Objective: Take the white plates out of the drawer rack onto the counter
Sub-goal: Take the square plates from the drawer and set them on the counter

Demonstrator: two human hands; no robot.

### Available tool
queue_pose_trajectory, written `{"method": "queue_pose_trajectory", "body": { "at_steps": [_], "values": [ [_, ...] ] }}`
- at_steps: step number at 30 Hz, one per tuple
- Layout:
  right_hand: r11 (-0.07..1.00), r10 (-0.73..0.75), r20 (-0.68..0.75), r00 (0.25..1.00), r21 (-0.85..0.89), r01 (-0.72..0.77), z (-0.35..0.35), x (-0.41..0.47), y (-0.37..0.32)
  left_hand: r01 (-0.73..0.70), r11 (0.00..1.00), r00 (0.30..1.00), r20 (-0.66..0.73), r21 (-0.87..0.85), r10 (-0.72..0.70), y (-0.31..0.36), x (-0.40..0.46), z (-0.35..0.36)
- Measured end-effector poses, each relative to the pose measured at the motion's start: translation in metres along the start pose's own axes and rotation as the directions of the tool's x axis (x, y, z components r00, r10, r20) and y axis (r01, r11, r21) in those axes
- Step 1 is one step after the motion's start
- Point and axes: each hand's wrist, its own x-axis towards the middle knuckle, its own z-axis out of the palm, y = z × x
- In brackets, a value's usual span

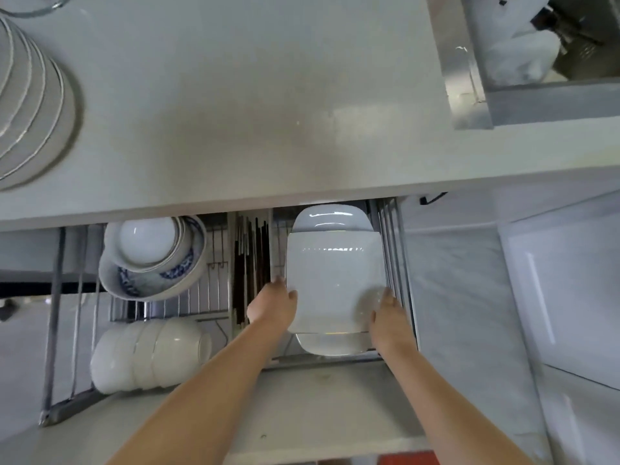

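Observation:
A white square plate lies on top of other white plates in the right part of the open wire drawer rack. My left hand grips its left edge, thumb on the rim. Its right edge is held by my right hand. Another white plate shows just below the held one. The grey counter spreads above the drawer, and a stack of white plates stands on it at the far left.
In the rack's left part sit blue-patterned bowls and a row of white bowls. Dark chopsticks fill the middle slot. A steel sink lies at the counter's top right. The drawer front runs under my forearms.

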Motion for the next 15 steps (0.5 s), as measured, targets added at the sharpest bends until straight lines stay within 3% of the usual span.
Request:
{"method": "queue_pose_trajectory", "body": {
  "at_steps": [4,9,15],
  "values": [
    [0.990,0.099,-0.105,0.990,-0.094,-0.109,0.006,0.013,-0.008,0.003,0.999,0.998,-0.059,0.055,0.000,-0.004,0.016,0.006],
    [0.978,0.126,-0.130,0.983,-0.150,-0.145,0.004,0.013,-0.015,-0.026,0.990,0.995,-0.093,0.136,0.038,-0.007,0.019,0.009],
    [0.982,0.168,-0.164,0.972,-0.063,-0.180,0.002,0.002,-0.016,-0.062,0.995,0.991,-0.117,0.075,0.071,-0.013,0.017,0.001]
  ]
}}
